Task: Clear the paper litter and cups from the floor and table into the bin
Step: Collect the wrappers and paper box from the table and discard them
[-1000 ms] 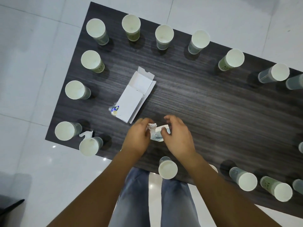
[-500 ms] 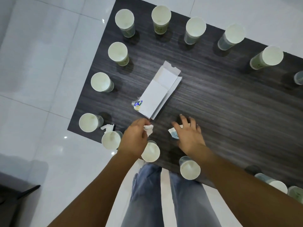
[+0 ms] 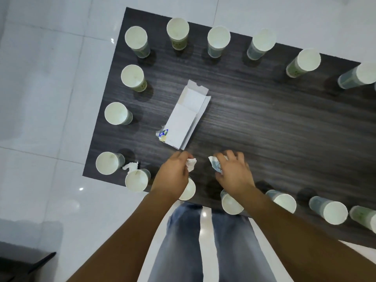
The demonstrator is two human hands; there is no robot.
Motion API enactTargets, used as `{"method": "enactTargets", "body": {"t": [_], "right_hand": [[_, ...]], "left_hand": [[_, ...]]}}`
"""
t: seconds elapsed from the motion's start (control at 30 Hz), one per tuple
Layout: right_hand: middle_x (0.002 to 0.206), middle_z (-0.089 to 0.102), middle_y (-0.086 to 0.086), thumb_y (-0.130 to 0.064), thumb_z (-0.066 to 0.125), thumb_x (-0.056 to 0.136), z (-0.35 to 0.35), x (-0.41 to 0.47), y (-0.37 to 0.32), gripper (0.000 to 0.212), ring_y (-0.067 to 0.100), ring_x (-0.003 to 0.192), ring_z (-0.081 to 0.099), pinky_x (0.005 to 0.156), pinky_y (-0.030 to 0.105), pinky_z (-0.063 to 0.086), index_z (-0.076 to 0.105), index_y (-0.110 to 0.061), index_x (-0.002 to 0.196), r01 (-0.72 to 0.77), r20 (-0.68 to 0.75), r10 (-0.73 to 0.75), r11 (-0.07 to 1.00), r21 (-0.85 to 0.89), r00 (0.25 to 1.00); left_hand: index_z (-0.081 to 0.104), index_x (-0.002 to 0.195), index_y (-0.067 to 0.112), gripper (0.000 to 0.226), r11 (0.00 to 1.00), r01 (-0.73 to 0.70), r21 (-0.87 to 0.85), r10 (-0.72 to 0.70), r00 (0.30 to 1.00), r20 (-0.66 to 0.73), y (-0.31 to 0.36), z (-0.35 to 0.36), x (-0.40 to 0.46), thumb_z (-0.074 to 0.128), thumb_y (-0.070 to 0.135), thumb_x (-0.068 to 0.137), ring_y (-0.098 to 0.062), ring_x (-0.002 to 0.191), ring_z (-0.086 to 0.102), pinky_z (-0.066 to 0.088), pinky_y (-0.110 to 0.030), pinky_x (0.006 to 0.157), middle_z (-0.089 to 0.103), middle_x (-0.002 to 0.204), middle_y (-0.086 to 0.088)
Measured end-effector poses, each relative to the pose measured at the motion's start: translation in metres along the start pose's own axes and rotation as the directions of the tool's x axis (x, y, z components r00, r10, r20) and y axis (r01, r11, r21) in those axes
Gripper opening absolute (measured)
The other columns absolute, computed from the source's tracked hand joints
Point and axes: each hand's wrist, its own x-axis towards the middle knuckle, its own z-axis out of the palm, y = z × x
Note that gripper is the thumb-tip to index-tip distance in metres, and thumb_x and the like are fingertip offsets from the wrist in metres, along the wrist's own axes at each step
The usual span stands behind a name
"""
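Head view: both hands loaded with scraps, flattened carton next

Head camera looks down on your dark table [image 3: 274,129], ringed with upright paper cups.

Left to right:
- Corner cup [image 3: 136,180] at 9 o'clock from your left hand, with a twisted white scrap [image 3: 131,165] lying at its rim, touching or just beside it; I cannot tell which.
- Your left hand [image 3: 173,176] has fingers curled, pinching a crumpled white paper wad [image 3: 191,164] at the fingertips.
- Your right hand [image 3: 234,174] is curled over a printed wrapper [image 3: 216,165]; its white corner pokes out at 10 o'clock from the knuckles.

Key relation: the flattened white carton [image 3: 186,119] lies at 12 o'clock from your left hand, near it, and at 11 o'clock from your right. Its long axis runs from 7 to 1 o'clock, the near end pointing at your left hand. A small printed scrap [image 3: 162,134] touches its near left corner. Left hand is the nearer one.

Judgement: both hands are occupied, so the carton probably needs a free grip first. No bin in view; cups not yet cleared.
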Motion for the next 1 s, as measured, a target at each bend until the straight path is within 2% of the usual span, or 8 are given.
{"method": "enactTargets", "body": {"t": [0.13, 0.27, 0.33, 0.43, 0.6, 0.7, 0.83, 1.0], "right_hand": [[0.133, 0.043, 0.000, -0.029, 0.058, 0.089, -0.036, -0.048, 0.003, 0.051, 0.028, 0.121, 0.035, 0.095, 0.041, 0.044, 0.040, -0.028, 0.137, -0.109, -0.073, 0.123, 0.978, 0.176, 0.990], [0.132, 0.043, 0.001, -0.030, 0.058, 0.088, -0.064, -0.112, 0.019, 0.047, 0.029, 0.119, 0.038, 0.091, 0.039, 0.044, 0.044, -0.024, 0.132, -0.210, -0.079, 0.238, 0.941, 0.267, 0.968], [0.130, 0.045, 0.002, -0.029, 0.059, 0.087, -0.073, -0.152, 0.036, 0.045, 0.029, 0.118, 0.039, 0.090, 0.039, 0.044, 0.045, -0.023, 0.129, -0.287, -0.093, 0.333, 0.900, 0.328, 0.938], [0.132, 0.046, 0.002, -0.028, 0.059, 0.087, -0.076, -0.218, 0.066, 0.047, 0.030, 0.121, 0.038, 0.094, 0.039, 0.043, 0.044, -0.023, 0.132, -0.371, -0.119, 0.465, 0.814, 0.447, 0.877], [0.128, 0.049, 0.002, -0.032, 0.064, 0.086, -0.055, -0.339, 0.139, 0.050, 0.029, 0.118, 0.042, 0.092, 0.039, 0.046, 0.045, -0.026, 0.131, -0.454, -0.165, 0.646, 0.673, 0.584, 0.745], [0.128, 0.051, 0.001, -0.035, 0.065, 0.087, -0.025, -0.423, 0.195, 0.051, 0.026, 0.116, 0.043, 0.091, 0.036, 0.047, 0.044, -0.027, 0.132, -0.493, -0.150, 0.742, 0.568, 0.659, 0.653], [0.127, 0.050, 0.001, -0.034, 0.064, 0.087, 0.023, -0.530, 0.263, 0.051, 0.026, 0.115, 0.043, 0.084, 0.034, 0.046, 0.044, -0.029, 0.133, -0.544, -0.114, 0.845, 0.433, 0.719, 0.522], [0.127, 0.048, 0.001, -0.032, 0.060, 0.087, 0.086, -0.649, 0.323, 0.049, 0.025, 0.114, 0.042, 0.081, 0.032, 0.046, 0.043, -0.029, 0.132, -0.577, -0.010, 0.932, 0.233, 0.783, 0.362]], "left_hand": [[0.053, 0.127, 0.019, 0.040, 0.976, -0.179, 0.123, 0.165, 0.980, 0.111, 0.052, -0.012, -0.017, 0.048, 0.002, 0.091, -0.026, 0.106, 0.058, 0.047, -0.034, 0.090, 0.054, 0.126, -0.004], [0.050, 0.130, 0.019, 0.044, 0.915, -0.330, 0.233, 0.280, 0.934, 0.222, 0.112, -0.018, -0.045, 0.044, 0.001, 0.091, -0.028, 0.109, 0.056, 0.046, -0.039, 0.088, 0.052, 0.130, -0.005], [0.049, 0.128, 0.017, 0.042, 0.855, -0.409, 0.319, 0.325, 0.902, 0.285, 0.146, -0.015, -0.065, 0.044, 0.001, 0.090, -0.029, 0.108, 0.056, 0.047, -0.038, 0.084, 0.051, 0.130, -0.005], [0.048, 0.121, 0.012, 0.035, 0.711, -0.547, 0.442, 0.393, 0.830, 0.396, 0.198, 0.002, -0.100, 0.047, 0.002, 0.088, -0.030, 0.108, 0.053, 0.042, -0.038, 0.078, 0.051, 0.125, -0.009], [0.047, 0.127, 0.014, 0.038, 0.457, -0.762, 0.458, 0.537, 0.647, 0.541, 0.287, 0.076, -0.170, 0.052, 0.009, 0.090, -0.028, 0.113, 0.050, 0.044, -0.038, 0.085, 0.050, 0.124, -0.008], [0.048, 0.124, 0.015, 0.032, 0.321, -0.844, 0.430, 0.589, 0.533, 0.607, 0.340, 0.149, -0.227, 0.050, 0.009, 0.092, -0.025, 0.113, 0.049, 0.047, -0.041, 0.086, 0.050, 0.121, -0.005], [0.047, 0.124, 0.014, 0.038, 0.135, -0.922, 0.362, 0.611, 0.365, 0.702, 0.398, 0.249, -0.306, 0.043, -0.001, 0.089, -0.027, 0.110, 0.050, 0.049, -0.041, 0.084, 0.050, 0.119, -0.007], [0.045, 0.128, 0.014, 0.043, -0.069, -0.965, 0.252, 0.587, 0.165, 0.793, 0.455, 0.357, -0.396, 0.039, -0.002, 0.090, -0.025, 0.106, 0.051, 0.049, -0.038, 0.081, 0.051, 0.118, -0.006]]}}
